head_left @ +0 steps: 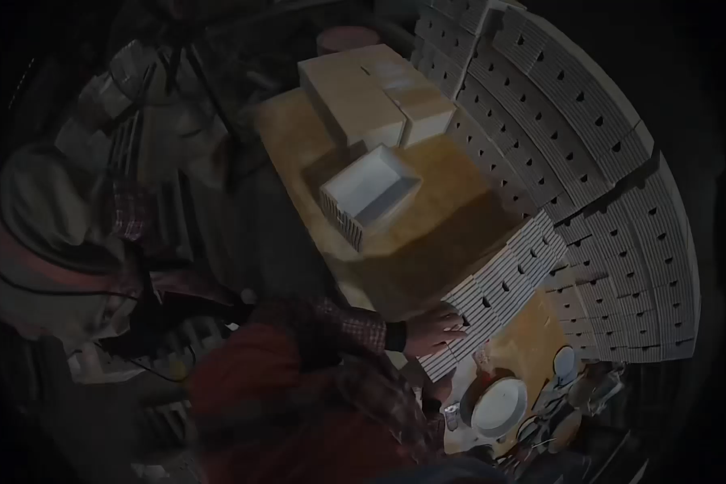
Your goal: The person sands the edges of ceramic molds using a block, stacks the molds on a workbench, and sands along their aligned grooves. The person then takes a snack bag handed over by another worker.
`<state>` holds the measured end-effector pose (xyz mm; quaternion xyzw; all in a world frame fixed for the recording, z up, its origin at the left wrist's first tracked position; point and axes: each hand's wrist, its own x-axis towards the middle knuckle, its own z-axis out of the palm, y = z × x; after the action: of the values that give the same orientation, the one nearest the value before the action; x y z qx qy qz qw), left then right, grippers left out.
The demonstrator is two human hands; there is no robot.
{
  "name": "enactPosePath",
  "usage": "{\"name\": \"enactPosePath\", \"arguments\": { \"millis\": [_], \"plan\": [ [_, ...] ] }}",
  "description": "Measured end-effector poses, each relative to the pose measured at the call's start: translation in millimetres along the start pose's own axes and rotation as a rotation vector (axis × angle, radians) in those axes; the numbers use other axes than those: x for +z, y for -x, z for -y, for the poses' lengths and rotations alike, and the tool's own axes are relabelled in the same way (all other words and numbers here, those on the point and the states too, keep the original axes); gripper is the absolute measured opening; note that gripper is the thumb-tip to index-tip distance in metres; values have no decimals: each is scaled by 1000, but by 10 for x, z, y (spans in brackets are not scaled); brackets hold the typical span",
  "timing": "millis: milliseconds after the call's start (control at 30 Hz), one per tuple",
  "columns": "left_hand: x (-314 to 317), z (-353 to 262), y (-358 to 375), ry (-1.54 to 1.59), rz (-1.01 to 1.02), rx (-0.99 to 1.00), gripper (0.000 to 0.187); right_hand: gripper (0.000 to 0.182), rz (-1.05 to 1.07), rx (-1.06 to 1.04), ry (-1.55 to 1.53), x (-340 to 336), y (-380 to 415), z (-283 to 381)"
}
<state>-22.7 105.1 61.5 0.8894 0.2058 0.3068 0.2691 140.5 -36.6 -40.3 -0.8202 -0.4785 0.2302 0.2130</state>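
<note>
The picture is dark and the view is very wide. My left hand [436,331], below a dark wristband and a plaid sleeve, lies against one end of a long stack of thin light pieces [504,282] with dark notches, its fingers bent over the edge. Close to the stack's lower end is my right hand [438,389], partly hidden, so its fingers cannot be made out. The stack slants across the brown worktop [427,274]. A white tray [371,184] with a lined side sits farther back on it.
Two cardboard boxes [351,97] stand at the back of the worktop. Tall stacks of notched pieces [621,242] rise on the right. A round pan [498,407] and several tools lie at lower right. Another person in a cap [48,210] is close on the left.
</note>
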Motion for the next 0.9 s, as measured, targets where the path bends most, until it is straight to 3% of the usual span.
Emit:
{"name": "enactPosePath", "arguments": {
  "millis": [33, 67, 167, 200, 267, 300, 367, 400, 433, 467, 533, 567, 600, 667, 700, 733, 767, 800, 833, 867, 900],
  "plan": [
    [-90, 31, -119, -31, 22, -18, 46, 69, -70, -117, 54, 28, -225, -238],
    [-139, -25, -126, -59, 48, -44, 45, 62, 14, 84, 187, -243, -354, -18],
    [-105, -14, -98, -103, -13, -1, 44, 53, -239, -203, 333, -298, -746, -309],
    [69, 81, -131, -109, -79, 32, 45, 50, -23, -212, 725, -311, -953, -390],
    [-23, 12, -90, -121, -44, 5, 45, 35, 97, -51, 684, -650, -826, 221],
    [14, 45, -122, -102, -52, 28, 46, 39, -271, -266, 748, -238, -1074, -520],
    [0, 26, -94, -75, -71, 16, 42, 69, 3, -132, 564, -417, -1058, -298],
    [-14, 14, -125, -58, -46, 11, 42, 84, -66, -133, 777, -370, -1120, -308],
    [-18, -3, -119, -95, -101, 22, 42, 95, 254, -56, 746, -446, -1340, -300],
    [-37, -8, -110, -100, -44, -2, 43, 95, 131, -93, 592, -535, -1244, -396],
    [26, 34, -112, -107, -24, -16, 44, 95, 293, 34, 738, -495, -1399, -351],
    [44, 31, -92, -113, -40, -11, 44, 96, 293, -1, 572, -703, -1237, -235],
    [31, 29, -99, -169, -5, 2, 43, 100, 224, 79, 718, -409, -1477, -622],
    [-42, -22, -62, -104, 14, -40, 39, 101, 313, 7, 640, -709, -1202, -159],
    [3, 20, -54, -111, 11, -32, 39, 103, 395, 69, 567, -761, -1217, -28],
    [-101, -3, -125, -65, 93, -48, 40, 101, 71, -527, 933, -280, -1439, -864],
    [-57, -29, -86, -129, -17, -42, 40, 90, 320, 59, 526, -855, -1096, 168],
    [-106, -69, -112, -104, -48, -29, 41, 84, 328, -176, 783, -570, -1312, -332],
    [-257, -148, -192, -71, -7, -42, 41, 83, 225, -28, 619, -433, -1353, -473],
    [-200, -163, -194, -143, 50, -70, 41, 82, 317, 131, 498, -841, -1142, 142],
    [-260, -171, -199, -146, 76, -42, 40, 84, 326, 143, 445, -723, -1212, -113]
  ]
}}
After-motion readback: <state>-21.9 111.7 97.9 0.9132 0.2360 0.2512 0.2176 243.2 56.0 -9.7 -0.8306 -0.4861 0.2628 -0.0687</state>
